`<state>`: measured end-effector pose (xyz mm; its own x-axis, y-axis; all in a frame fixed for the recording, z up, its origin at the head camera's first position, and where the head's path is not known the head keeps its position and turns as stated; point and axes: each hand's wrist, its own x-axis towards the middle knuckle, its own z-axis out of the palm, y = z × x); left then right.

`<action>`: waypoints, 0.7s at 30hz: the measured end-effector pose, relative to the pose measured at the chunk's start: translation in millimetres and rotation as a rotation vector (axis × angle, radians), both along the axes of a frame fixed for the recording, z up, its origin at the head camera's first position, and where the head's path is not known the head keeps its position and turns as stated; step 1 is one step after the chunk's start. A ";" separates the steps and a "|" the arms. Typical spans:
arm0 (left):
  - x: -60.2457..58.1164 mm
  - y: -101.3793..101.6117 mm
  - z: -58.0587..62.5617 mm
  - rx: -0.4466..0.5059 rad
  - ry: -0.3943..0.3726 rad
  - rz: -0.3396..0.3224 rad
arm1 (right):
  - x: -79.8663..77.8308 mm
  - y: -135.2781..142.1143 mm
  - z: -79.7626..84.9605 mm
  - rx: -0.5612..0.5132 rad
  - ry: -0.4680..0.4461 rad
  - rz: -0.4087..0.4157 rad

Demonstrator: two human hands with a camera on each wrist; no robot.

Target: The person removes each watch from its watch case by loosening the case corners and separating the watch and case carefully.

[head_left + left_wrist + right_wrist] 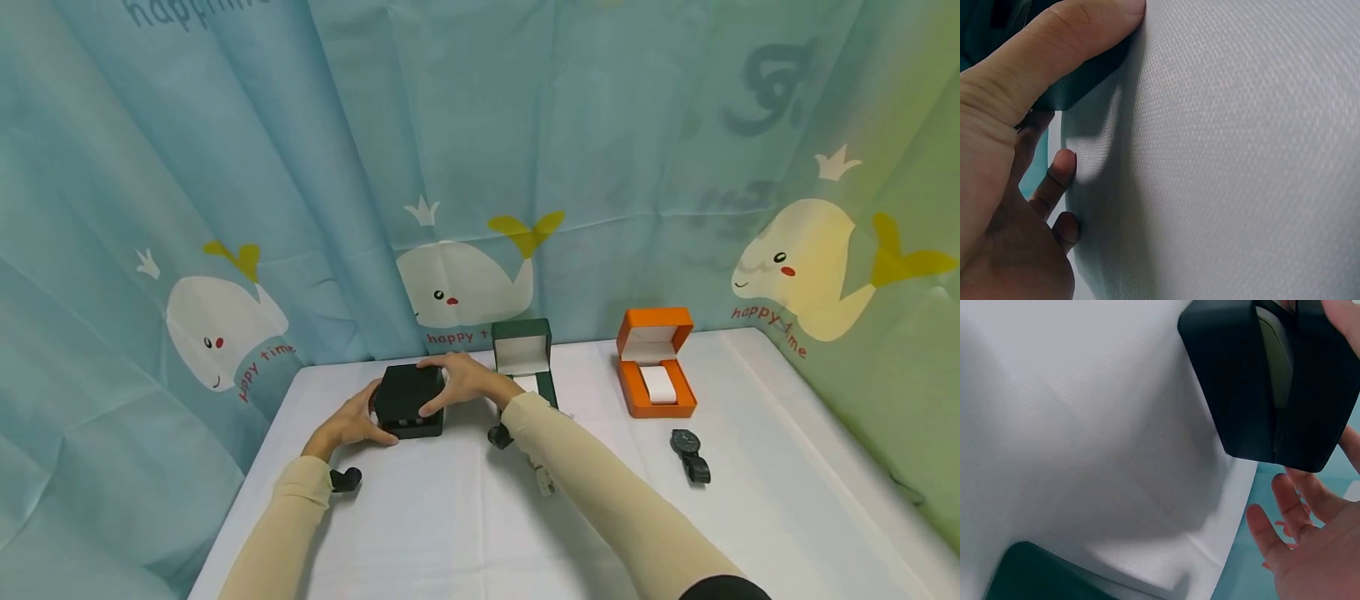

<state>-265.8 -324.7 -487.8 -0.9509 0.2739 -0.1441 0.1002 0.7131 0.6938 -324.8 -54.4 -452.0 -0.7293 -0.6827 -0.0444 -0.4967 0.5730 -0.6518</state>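
Observation:
A black watch box [408, 392] stands at the left of the table, its lid nearly down. A narrow gap at the front shows a pale inside, plainer in the right wrist view. My left hand [352, 421] grips the box's left side, thumb [1079, 37] along the lower front edge. From the other side my right hand [468, 382] holds the lid [401, 385] between thumb and fingers. In the right wrist view, some fingers [1266, 534] of that hand extend free below the box.
An open green watch box [521, 329] stands just right, partly behind my right wrist. Farther right is an open orange box [652, 410] with a white cushion [657, 385]. A black watch [688, 450] lies before it. A metal watch strap [544, 481] shows beside my right sleeve.

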 end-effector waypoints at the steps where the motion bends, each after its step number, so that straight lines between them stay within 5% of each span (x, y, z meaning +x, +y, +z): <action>1: 0.2 -0.3 -0.5 -0.011 0.000 0.000 | -0.1 0.0 0.0 -0.002 -0.015 -0.007; 21: 0.8 0.8 -1.1 -0.001 -0.001 0.029 | -5.1 5.0 1.0 -0.166 -0.233 -0.147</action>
